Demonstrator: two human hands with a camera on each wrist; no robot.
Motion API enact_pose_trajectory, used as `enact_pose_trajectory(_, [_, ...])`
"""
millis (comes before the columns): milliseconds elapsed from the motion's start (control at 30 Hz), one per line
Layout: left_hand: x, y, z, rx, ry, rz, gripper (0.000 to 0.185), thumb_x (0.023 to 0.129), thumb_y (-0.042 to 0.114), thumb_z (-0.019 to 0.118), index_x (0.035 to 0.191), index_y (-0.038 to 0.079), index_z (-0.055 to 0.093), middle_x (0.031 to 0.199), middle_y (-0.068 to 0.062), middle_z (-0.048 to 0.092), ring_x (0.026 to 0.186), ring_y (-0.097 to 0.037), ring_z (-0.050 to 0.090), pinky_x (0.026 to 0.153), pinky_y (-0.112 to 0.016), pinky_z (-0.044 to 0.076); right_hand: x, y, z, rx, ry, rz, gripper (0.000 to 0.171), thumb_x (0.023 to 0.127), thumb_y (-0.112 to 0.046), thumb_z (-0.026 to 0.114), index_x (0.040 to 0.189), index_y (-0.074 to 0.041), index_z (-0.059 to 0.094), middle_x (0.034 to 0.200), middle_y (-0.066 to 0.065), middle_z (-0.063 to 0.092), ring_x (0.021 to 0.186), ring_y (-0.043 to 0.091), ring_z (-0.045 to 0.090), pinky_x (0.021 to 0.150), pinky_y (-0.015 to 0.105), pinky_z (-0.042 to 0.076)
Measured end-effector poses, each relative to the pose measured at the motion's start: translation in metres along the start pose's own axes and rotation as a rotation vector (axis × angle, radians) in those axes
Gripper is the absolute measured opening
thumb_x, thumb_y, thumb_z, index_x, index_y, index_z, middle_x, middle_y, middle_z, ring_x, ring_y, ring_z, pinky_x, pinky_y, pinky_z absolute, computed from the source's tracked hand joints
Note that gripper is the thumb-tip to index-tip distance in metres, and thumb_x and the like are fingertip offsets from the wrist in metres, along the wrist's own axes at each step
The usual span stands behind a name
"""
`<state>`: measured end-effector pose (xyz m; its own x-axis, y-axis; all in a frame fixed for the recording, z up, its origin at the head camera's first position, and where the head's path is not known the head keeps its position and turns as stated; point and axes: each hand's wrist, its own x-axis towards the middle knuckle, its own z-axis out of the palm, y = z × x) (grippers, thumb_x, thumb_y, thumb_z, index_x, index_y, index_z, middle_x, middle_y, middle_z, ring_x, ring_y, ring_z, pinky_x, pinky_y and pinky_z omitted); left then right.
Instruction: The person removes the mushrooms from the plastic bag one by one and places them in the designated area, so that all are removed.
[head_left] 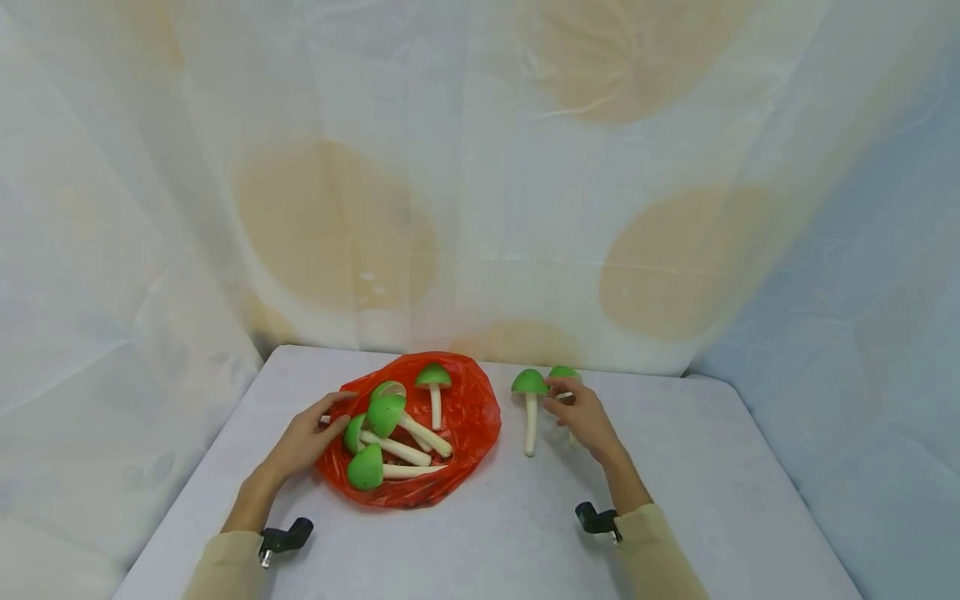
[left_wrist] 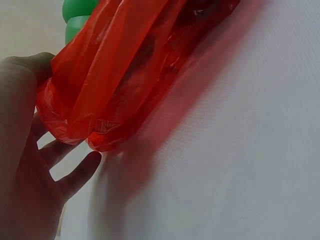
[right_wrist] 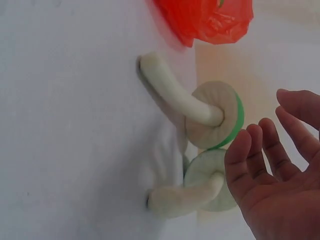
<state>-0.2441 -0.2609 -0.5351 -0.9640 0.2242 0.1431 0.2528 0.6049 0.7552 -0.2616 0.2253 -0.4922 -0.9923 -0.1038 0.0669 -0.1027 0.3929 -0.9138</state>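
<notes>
Several artificial mushrooms with green caps and pale stems lie in an open red plastic bag (head_left: 476, 417); one mushroom (head_left: 434, 387) lies toward its far side. My left hand (head_left: 303, 435) holds the bag's left edge, thumb over the rim. In the left wrist view, the fingers (left_wrist: 80, 175) spread along the bag's outside. Right of the bag, two more mushrooms lie side by side on the table: a nearer-left one (head_left: 530, 408) and one partly hidden (head_left: 564, 372) behind my right hand (head_left: 585, 417). That hand hovers by their caps, fingers loosely bent, nothing in its grasp.
The white table (head_left: 480, 542) ends at a pale curtain (head_left: 480, 208) with tan round patches, and similar sheeting hangs at both sides. Small black wrist-camera mounts (head_left: 287, 536) stick out from both wrists.
</notes>
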Motion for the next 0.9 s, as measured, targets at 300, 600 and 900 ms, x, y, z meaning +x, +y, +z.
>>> enact_pose_trajectory(300, [0.000, 0.001, 0.000, -0.002, -0.001, -0.001, 0.041, 0.103, 0.032, 0.059, 0.142, 0.025, 0.052, 0.143, -0.016, 0.055, 0.110, -0.035, 0.064, 0.088, -0.050, 0.058, 0.002, -0.024, 0.014, 0.010, -0.079, -0.028, 0.038, 0.096, -0.017, 0.068, 0.132, -0.006, 0.062, 0.111, 0.015, 0.059, 0.097, 0.035, 0.062, 0.073, 0.039, 0.058])
enact_pose_trajectory(600, [0.000, 0.001, 0.001, 0.003, 0.006, -0.002, 0.040, 0.103, 0.032, 0.059, 0.142, 0.026, 0.052, 0.143, -0.014, 0.055, 0.112, -0.035, 0.064, 0.089, -0.050, 0.058, 0.000, -0.048, 0.037, 0.019, -0.170, -0.073, 0.033, 0.096, -0.021, 0.068, 0.128, -0.015, 0.064, 0.109, 0.012, 0.061, 0.097, 0.033, 0.064, 0.075, 0.041, 0.060])
enact_pose_trajectory(900, [-0.002, 0.003, 0.000, -0.003, 0.001, 0.001, 0.041, 0.103, 0.030, 0.059, 0.143, 0.025, 0.051, 0.144, -0.015, 0.054, 0.114, -0.036, 0.062, 0.090, -0.051, 0.057, 0.000, -0.062, 0.060, -0.001, -0.255, -0.129, 0.039, 0.096, -0.021, 0.068, 0.131, -0.006, 0.062, 0.110, 0.009, 0.062, 0.096, 0.034, 0.063, 0.072, 0.039, 0.061])
